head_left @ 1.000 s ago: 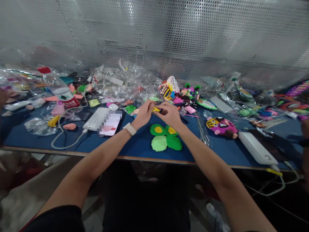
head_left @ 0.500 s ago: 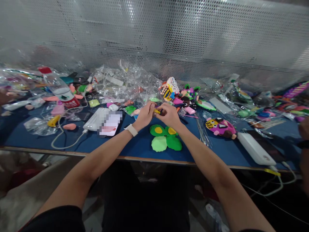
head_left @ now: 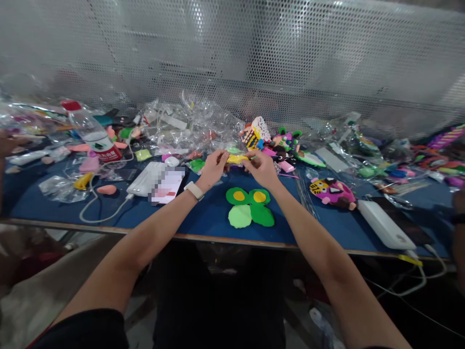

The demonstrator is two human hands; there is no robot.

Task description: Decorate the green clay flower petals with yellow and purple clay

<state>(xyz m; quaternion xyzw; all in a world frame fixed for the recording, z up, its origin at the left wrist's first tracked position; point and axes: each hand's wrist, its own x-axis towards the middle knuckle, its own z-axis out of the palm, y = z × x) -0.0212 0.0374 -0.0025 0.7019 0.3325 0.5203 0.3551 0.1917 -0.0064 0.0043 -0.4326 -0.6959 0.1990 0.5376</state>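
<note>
Wearer's hands (head_left: 214,167), two; yellow strip (head_left: 237,158), one; flat green shapes (head_left: 240,217), four; yellow discs (head_left: 239,196), two; red-capped bottle (head_left: 98,143), one; white power banks (head_left: 385,227), two; phones (head_left: 170,186), two; tiger-faced figure (head_left: 336,195), one.

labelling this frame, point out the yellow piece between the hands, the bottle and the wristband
Yellow piece (head_left: 237,159): head view, its middle.
Bottle (head_left: 99,141): head view, on its label.
Wristband (head_left: 194,190): head view, its outer face.
</note>
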